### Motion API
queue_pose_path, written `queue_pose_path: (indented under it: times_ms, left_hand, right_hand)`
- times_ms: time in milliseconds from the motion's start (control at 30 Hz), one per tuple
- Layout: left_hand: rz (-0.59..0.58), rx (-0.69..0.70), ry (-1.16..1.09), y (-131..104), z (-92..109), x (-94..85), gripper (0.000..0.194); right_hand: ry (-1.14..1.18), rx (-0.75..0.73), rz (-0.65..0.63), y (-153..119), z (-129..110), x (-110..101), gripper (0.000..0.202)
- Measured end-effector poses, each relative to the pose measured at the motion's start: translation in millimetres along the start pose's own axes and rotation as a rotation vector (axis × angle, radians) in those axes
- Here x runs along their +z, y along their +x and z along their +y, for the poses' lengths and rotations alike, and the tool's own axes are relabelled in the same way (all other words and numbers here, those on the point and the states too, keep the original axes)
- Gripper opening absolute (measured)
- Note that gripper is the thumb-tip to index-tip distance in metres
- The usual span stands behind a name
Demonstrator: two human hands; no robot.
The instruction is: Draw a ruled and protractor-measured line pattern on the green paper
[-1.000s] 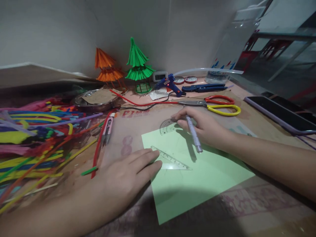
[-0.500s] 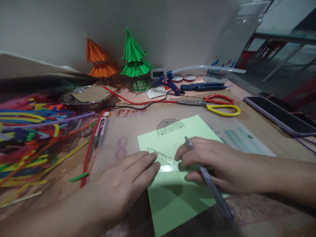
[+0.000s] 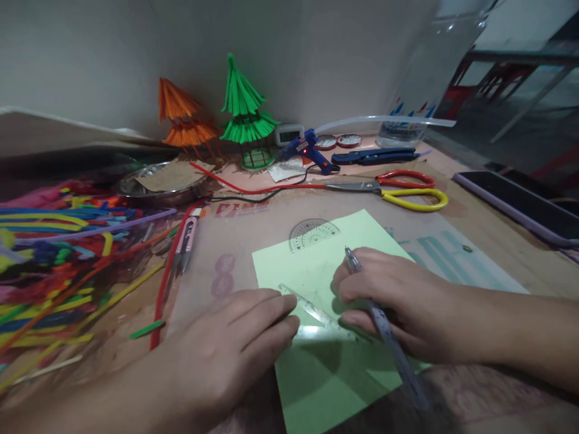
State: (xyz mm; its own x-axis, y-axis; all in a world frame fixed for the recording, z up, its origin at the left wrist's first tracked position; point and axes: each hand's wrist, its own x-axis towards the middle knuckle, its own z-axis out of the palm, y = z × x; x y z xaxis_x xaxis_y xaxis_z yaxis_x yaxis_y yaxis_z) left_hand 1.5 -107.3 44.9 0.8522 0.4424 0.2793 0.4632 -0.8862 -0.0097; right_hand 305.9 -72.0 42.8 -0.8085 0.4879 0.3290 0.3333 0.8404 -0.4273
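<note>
A pale green sheet of paper (image 3: 312, 380) lies in front of me, with a clear triangular set square (image 3: 312, 310) across its middle. My left hand (image 3: 239, 337) rests flat, fingertips at the set square's left end; its thumb is hidden. My right hand (image 3: 393, 301) grips a pen (image 3: 384, 331) with the tip pointing up and away from me, off the paper. The right thumb is by the set square's right end; whether it touches cannot be told. A clear protractor (image 3: 314, 234) lies over the sheet's far edge. Faint lines show on the paper.
Scissors (image 3: 411, 191), a blue glue gun (image 3: 312, 150) and blue-handled pliers (image 3: 375, 157) lie behind the paper. Orange (image 3: 185, 114) and green (image 3: 248, 102) pipe-cleaner models stand by the wall. Pipe cleaners (image 3: 54, 265) and a pink cutter (image 3: 186, 238) are left, a phone (image 3: 520, 205) right.
The set square has slid slightly towards me and to the right on the paper. My right hand has shifted a little right, pen still in it.
</note>
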Motion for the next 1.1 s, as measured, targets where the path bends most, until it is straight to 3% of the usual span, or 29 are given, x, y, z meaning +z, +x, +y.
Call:
queue_pose_path:
  times_ms: [100, 333, 500, 600, 700, 900, 1100]
  left_hand:
    - [0.050, -0.031, -0.016, -3, 0, 7.8, 0.041]
    - [0.169, -0.319, -0.138, 1, 9, 19.9, 0.032]
    - [0.150, -0.273, -0.094, 5, 5, 16.5, 0.037]
    - [0.124, -0.155, -0.021, 5, 0, 15.0, 0.037]
    - [0.086, -0.046, 0.030, 4, 0, 13.4, 0.039]
    - [0.104, -0.081, -0.002, 6, 4, 14.3, 0.033]
    - [0.122, -0.052, -0.143, 6, -2, 13.9, 0.029]
  right_hand:
    - [0.000, -0.008, 0.013, -1, 0, 4, 0.005]
    - [0.098, 0.004, 0.001, 0, 2, 6, 0.007]
    - [0.142, 0.036, -0.018, 1, 3, 2, 0.007]
    - [0.139, 0.020, -0.027, 0, 4, 0, 0.001]
    - [0.143, -0.007, -0.063, 0, 4, 0, 0.008]
    - [0.127, -0.059, -0.132, 3, 4, -2, 0.015]
    - [0.153, -0.028, -0.152, 3, 4, -4, 0.007]
